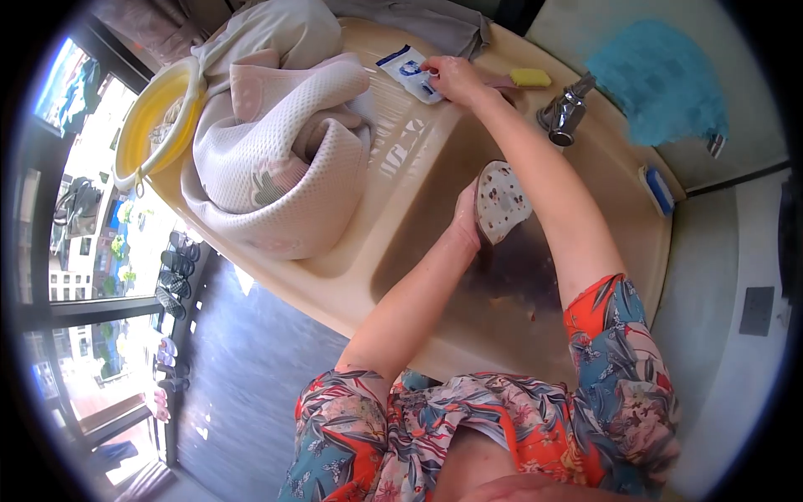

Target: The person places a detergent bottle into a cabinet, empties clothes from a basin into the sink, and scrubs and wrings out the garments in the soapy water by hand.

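My left hand grips the edge of a rounded white piece with dark spots and a brown rim, perhaps a shoe sole. It is held tilted over the dark water in the sink basin; its far edge passes behind my right forearm. Stretched across the basin, my right hand has its fingers closed at the edge of a white and blue packet. That packet lies on the ridged ledge of the beige sink. Just right of this hand lies a yellow brush or sponge with a pinkish handle.
A chrome faucet stands at the back, near a hanging teal cloth. A blue and white brush sits on the right rim. Bulky white quilted fabric and a yellow basin fill the left side. Shoes line the window.
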A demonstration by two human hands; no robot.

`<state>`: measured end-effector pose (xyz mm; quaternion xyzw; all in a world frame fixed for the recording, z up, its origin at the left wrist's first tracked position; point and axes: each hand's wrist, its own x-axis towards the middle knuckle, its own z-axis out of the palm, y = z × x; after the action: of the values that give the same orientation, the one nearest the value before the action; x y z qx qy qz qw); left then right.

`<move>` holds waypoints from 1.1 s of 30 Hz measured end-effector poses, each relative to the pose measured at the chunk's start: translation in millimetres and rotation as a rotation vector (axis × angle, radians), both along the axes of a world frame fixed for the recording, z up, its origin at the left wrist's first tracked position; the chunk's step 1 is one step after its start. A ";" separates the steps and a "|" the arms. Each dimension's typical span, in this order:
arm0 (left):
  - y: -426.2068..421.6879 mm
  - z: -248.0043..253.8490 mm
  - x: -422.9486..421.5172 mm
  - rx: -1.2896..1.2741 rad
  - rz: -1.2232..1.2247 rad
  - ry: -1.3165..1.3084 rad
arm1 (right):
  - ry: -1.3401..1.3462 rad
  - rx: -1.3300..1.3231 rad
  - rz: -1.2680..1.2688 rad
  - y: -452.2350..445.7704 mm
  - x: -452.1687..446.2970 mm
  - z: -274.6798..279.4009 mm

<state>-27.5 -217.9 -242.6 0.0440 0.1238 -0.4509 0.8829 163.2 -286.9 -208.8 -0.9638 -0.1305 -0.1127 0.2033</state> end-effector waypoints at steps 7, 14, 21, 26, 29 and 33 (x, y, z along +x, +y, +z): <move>-0.1 3.2 -4.2 0.085 -0.043 0.016 | 0.270 -0.174 -0.014 1.4 16.8 14.4; 0.5 12.9 -8.4 0.212 -0.101 -0.011 | 0.497 -0.332 0.073 -18.8 -0.9 32.8; -2.2 15.9 -11.3 0.189 -0.142 -0.015 | 0.429 -0.383 0.087 -14.7 -10.0 31.7; -0.7 19.5 -10.3 0.229 -0.131 -0.030 | 0.388 -0.355 0.140 -10.8 -11.2 34.1; -5.1 15.7 -13.4 0.221 -0.138 -0.015 | 0.349 -0.322 0.222 -15.6 -5.8 19.6; -5.6 11.8 -12.1 0.244 -0.137 -0.024 | 0.427 -0.074 0.106 -13.7 -6.8 22.3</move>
<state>-39.6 -223.4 -230.8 0.1647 0.1638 -0.4913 0.8395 156.5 -300.6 -186.5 -0.9644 -0.1391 0.1095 0.1963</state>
